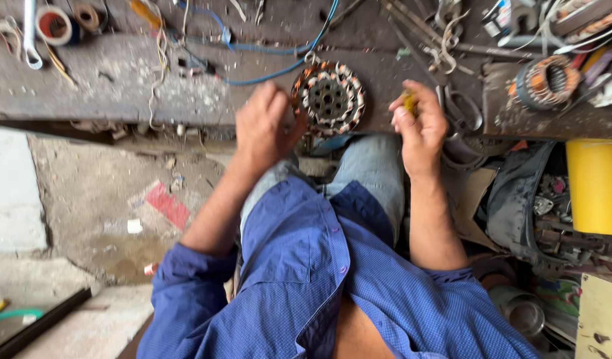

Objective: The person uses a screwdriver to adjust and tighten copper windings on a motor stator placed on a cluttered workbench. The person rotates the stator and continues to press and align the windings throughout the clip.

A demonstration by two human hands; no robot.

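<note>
My left hand (265,126) is curled at the near edge of the workbench (120,86), its fingers bent in against the left rim of the round stator (328,98), the one with copper coils around its ring; whether they pinch a wire there I cannot tell, the hand blurs. My right hand (420,126) is closed on a small yellow piece (410,102), just right of the stator and apart from it. The stator lies right at the bench's near edge, above my knees. I judge a hard tug from my left could drag it over that edge into my lap, or scrape the thin coil wire. The blue cable (266,48) running behind it could snag too
</note>
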